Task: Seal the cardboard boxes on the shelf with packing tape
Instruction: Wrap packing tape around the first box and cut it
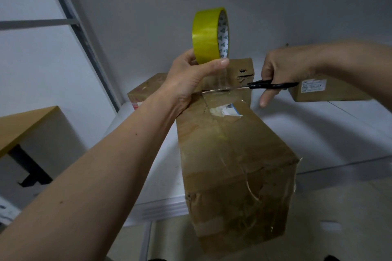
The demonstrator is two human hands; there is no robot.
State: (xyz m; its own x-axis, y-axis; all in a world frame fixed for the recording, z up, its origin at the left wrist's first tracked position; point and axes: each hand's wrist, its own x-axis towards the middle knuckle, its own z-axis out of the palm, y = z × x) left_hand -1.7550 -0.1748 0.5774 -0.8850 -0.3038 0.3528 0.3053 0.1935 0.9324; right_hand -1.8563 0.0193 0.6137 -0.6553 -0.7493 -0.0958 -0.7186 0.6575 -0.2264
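- Head view is showing the left hand (188, 78) gripping the yellow tape roll (209, 35) upright above the far end of the big cardboard box (231, 154), which is sitting on the white shelf (339, 133) with its near end overhanging the edge.
- A clear strip of tape (216, 80) is running taut from the roll down to the box top.
- The right hand (284, 70) is gripping black scissors (271, 85), blades reaching across the strip just above the cardboard.
- Judged from this, the cut is the step in hand: keeping the roll lifted so the strip is staying tight, and closing the blades square across, low to the box.
- Slack would likely be letting the film fold on itself.
- Two more boxes are waiting behind, one left (146, 89), one right (324, 91).
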